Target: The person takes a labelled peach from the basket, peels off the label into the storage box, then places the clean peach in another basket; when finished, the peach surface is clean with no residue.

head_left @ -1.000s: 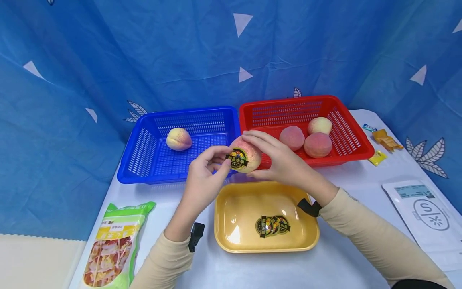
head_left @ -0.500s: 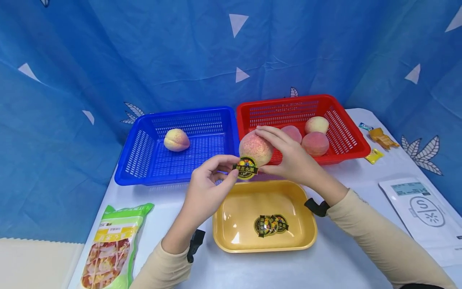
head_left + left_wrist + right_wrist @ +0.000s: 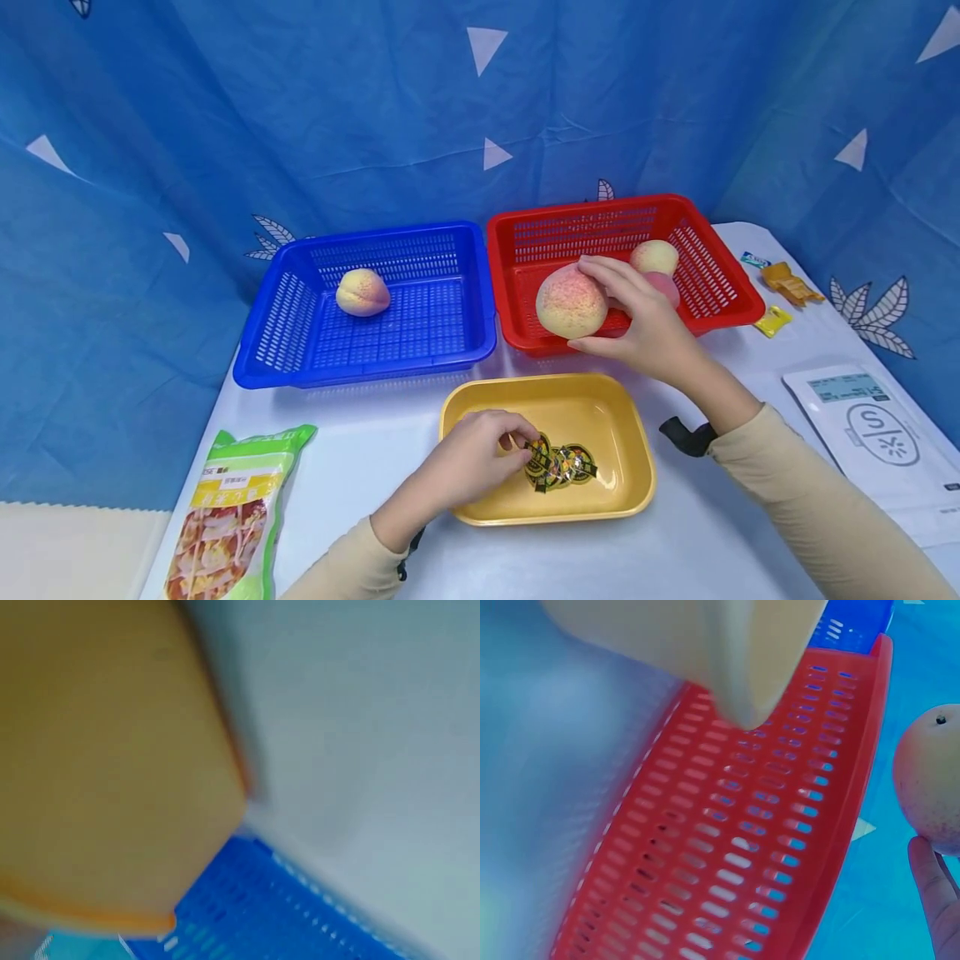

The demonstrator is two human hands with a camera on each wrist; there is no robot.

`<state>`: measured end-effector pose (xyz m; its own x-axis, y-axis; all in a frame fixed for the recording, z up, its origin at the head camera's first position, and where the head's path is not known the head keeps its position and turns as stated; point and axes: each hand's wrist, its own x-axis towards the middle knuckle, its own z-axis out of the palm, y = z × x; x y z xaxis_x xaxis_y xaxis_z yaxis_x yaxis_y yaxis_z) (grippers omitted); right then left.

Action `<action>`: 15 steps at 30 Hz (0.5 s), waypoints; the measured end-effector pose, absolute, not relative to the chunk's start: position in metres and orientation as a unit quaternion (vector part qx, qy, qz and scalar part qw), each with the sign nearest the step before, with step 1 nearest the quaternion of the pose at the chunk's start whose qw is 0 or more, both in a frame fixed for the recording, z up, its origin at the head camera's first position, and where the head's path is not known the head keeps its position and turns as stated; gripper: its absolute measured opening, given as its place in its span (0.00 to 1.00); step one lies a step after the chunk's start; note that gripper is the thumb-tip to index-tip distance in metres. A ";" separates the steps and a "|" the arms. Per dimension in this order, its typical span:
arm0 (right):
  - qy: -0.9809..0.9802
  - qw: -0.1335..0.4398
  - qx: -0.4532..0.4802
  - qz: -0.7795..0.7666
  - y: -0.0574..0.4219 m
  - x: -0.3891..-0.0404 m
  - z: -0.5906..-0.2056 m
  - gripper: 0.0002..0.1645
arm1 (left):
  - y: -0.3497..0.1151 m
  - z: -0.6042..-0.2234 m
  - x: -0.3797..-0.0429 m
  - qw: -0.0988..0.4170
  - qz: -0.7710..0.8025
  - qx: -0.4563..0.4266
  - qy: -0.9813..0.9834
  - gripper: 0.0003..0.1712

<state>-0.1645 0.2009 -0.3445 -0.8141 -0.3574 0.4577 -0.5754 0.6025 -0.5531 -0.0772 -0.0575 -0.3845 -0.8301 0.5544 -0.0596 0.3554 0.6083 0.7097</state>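
Observation:
My right hand point(image 3: 648, 325) grips a pink and yellow peach point(image 3: 570, 302), fingers over its top and thumb beneath, above the front of the red basket point(image 3: 723, 321). In the right wrist view that peach point(image 3: 934, 776) shows at the right edge, with fingertips under it. Inside the yellow tray point(image 3: 637, 492), my left hand point(image 3: 472, 458) pinches a round black-and-gold fruit sticker point(image 3: 537, 457) between thumb and fingers. It overlaps similar stickers point(image 3: 577, 463) lying on the tray floor. The left wrist view shows mostly the blurred tray wall point(image 3: 105, 765).
Another peach point(image 3: 363, 292) lies in the blue basket point(image 3: 450, 354). Peaches point(image 3: 655, 256) in the red basket are partly hidden behind my right hand. A green food bag point(image 3: 232, 517) lies left; a white scale-printed packet point(image 3: 862, 425) and small wrapped snacks point(image 3: 791, 285) lie right.
The sticker has come away from the peach in my left hand, which has moved down into the yellow tray. My right hand has carried the peach rightward, over the red basket.

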 end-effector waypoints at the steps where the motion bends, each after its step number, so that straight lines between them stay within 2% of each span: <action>1: -0.883 0.149 0.259 0.363 0.202 -0.164 -0.345 0.56 | -0.056 -0.388 -0.077 0.146 0.349 0.262 0.888 0.08; 5: -0.885 0.138 0.238 0.375 0.208 -0.161 -0.346 0.55 | -0.049 -0.399 -0.077 0.158 0.304 0.284 0.896 0.07; 9: -0.886 0.135 0.220 0.385 0.214 -0.160 -0.347 0.55 | -0.045 -0.406 -0.074 0.142 0.242 0.310 0.908 0.08; 15: -0.893 0.168 0.200 0.366 0.226 -0.159 -0.347 0.57 | -0.043 -0.406 -0.069 0.117 0.161 0.355 0.914 0.13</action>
<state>-0.1595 0.2260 -0.3472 -0.8635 -0.2341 0.4468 -0.4802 0.6525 -0.5862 -0.0685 -0.0432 -0.4063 -0.7208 0.6861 -0.0991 0.6112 0.6964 0.3762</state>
